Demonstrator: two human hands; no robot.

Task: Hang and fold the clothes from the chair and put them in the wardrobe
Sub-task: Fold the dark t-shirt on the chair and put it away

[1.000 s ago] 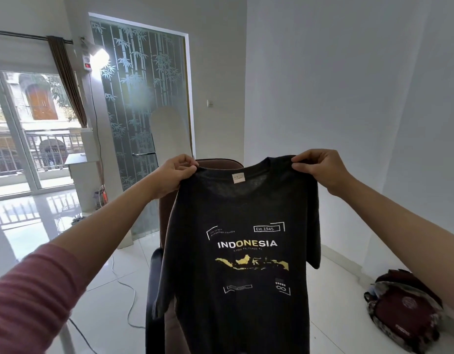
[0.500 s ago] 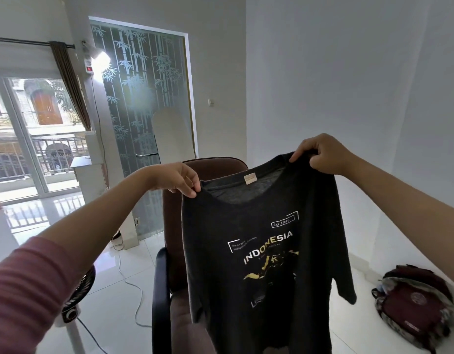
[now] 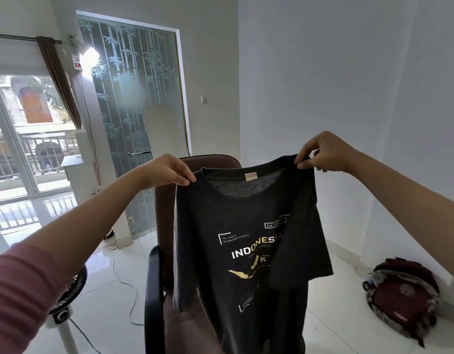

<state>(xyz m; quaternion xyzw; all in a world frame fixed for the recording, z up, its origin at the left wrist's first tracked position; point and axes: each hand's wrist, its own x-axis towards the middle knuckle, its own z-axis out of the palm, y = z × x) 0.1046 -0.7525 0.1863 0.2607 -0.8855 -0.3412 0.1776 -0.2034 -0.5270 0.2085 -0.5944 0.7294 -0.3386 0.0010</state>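
Observation:
A dark grey T-shirt (image 3: pixel 221 215) with white and yellow "INDONESIA" print hangs in the air in front of me. My left hand (image 3: pixel 167 169) pinches its left shoulder. At the other shoulder my right hand (image 3: pixel 323 153) pinches the cloth, held higher, so the collar line tilts. The right sleeve has swung forward and folds over part of the print. Behind the shirt stands a brown chair (image 3: pixel 164 226) with black armrests; its seat is mostly hidden by the shirt. No wardrobe is in view.
A dark red bag (image 3: pixel 402 295) lies on the white tiled floor by the right wall. A floor fan (image 3: pixel 67 295) and a white cable (image 3: pixel 124 284) sit at the lower left. A frosted glass door (image 3: pixel 134 103) and a balcony window (image 3: pixel 21 134) are behind.
The shirt went from flat and level to tilted, my right hand rising above my left. Its right side swung inward, creasing the print. The view shifted slightly right.

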